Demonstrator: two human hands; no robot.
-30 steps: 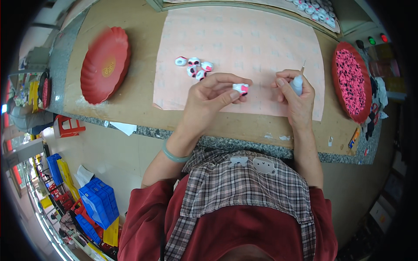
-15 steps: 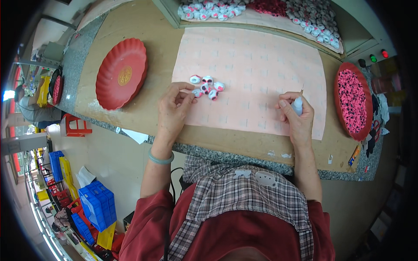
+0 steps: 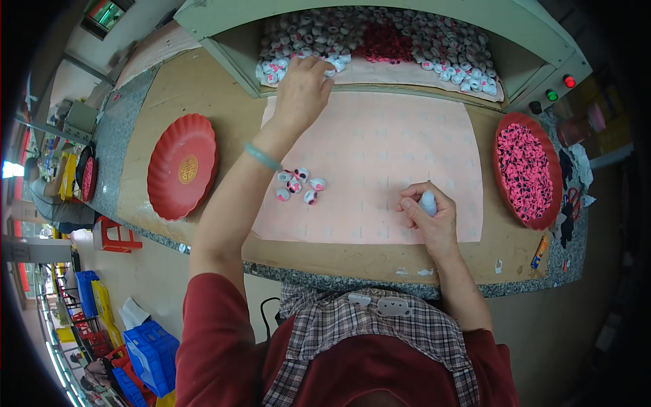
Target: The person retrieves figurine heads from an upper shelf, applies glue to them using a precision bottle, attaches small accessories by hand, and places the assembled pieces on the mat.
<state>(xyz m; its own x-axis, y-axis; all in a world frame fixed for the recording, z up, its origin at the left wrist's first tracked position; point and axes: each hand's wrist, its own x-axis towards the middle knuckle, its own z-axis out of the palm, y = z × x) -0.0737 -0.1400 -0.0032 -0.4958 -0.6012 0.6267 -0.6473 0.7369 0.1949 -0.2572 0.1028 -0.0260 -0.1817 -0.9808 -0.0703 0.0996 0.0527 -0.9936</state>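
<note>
My left hand (image 3: 303, 91) reaches to the front of a pale green box-like shelf. Its fingers curl down among small white round pieces with pink marks (image 3: 274, 70); whatever the fingertips grip is hidden. A small translucent squeeze bottle with a thin needle tip (image 3: 427, 203) is held in my right hand (image 3: 436, 218), above the pale pink sheet (image 3: 366, 156). On the sheet's left part, beside my left forearm, lies a loose cluster of several white round pieces with pink and black details (image 3: 294, 185).
The pale green box (image 3: 224, 64) holds rows of white pieces and a dark pink heap (image 3: 386, 43). An empty red scalloped dish (image 3: 182, 146) stands left. Right is a red dish (image 3: 500, 178) of pink-and-black bits (image 3: 525, 173), near scissors (image 3: 574, 200) and an orange tube (image 3: 540, 251).
My left hand has left the cluster on the sheet and moved up to the box. My right hand keeps hold of the squeeze bottle. The view has shifted, showing more of the box.
</note>
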